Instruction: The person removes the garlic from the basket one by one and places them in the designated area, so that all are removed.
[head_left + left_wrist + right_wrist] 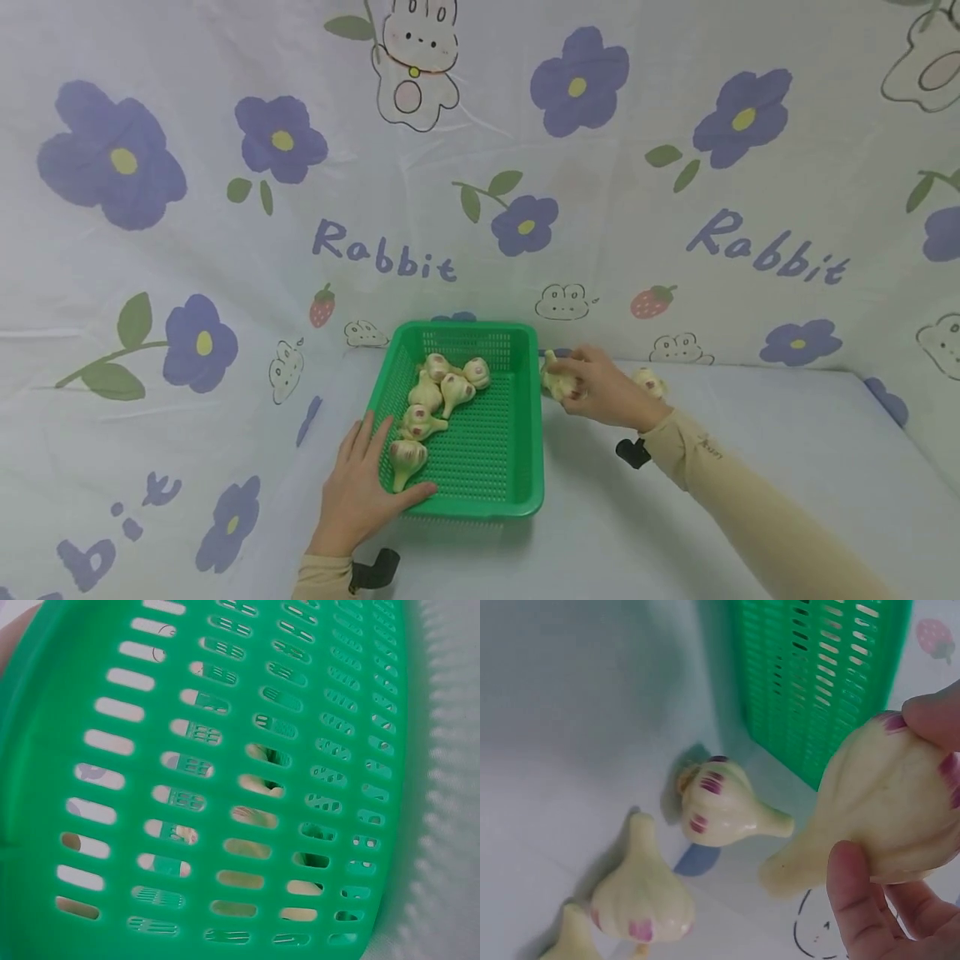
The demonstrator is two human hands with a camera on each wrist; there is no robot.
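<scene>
Before me, the left hand (357,493) lies spread on the green basket (533,400), seemingly steadying it; the right hand (606,392) pinches 1 garlic bulb (885,802) by its broad body.

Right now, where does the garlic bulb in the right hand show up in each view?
Head: the garlic bulb is just right of centre, below mid-height, in the right hand.
Left wrist: I cannot pick it out; the slotted green basket fills most of the picture.
Right wrist: large at the right edge, its neck pointing down and left.
Shared landmark: the slotted green basket, visible in all three.
</scene>
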